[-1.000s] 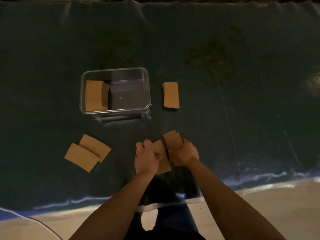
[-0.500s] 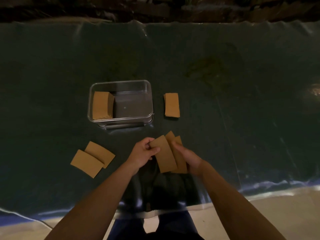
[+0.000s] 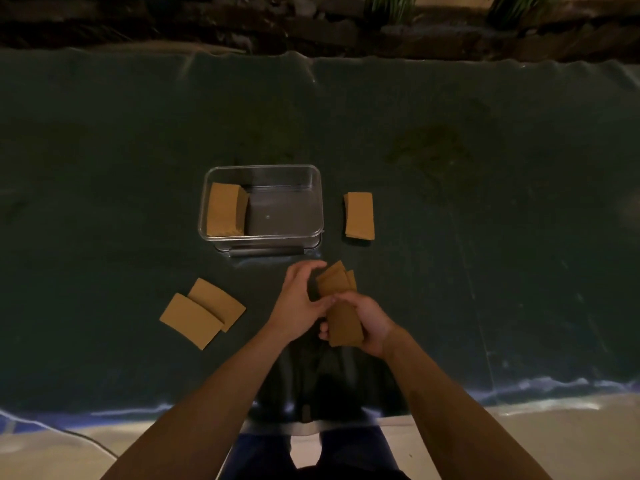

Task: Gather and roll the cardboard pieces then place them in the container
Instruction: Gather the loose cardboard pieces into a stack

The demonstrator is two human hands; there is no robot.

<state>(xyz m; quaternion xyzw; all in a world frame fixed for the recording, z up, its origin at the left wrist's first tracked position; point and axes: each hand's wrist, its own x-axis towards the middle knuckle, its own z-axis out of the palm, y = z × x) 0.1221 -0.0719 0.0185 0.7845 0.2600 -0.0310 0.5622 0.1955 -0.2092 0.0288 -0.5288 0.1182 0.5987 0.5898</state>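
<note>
A stack of brown cardboard pieces (image 3: 341,303) sits between both hands just in front of the clear plastic container (image 3: 313,202). My right hand (image 3: 367,320) grips the stack from the right and below. My left hand (image 3: 303,297) touches its left edge with fingers curled over the top. Inside the container, at its left end, stands a rolled cardboard bundle (image 3: 225,209). Another cardboard bundle (image 3: 359,215) lies on the mat right of the container. Two flat cardboard pieces (image 3: 201,311) overlap on the mat to the left of my hands.
Everything rests on a dark green mat (image 3: 485,237) under a clear plastic sheet. Pale floor (image 3: 519,441) lies at the near edge, and a thin cable (image 3: 86,441) runs at bottom left. Dark rocks and plants (image 3: 381,22) border the far edge.
The hands have drawn the fanned cardboard pieces together into a tighter stack. My right hand has wrapped around its lower end, and the left has shifted over the top edge.
</note>
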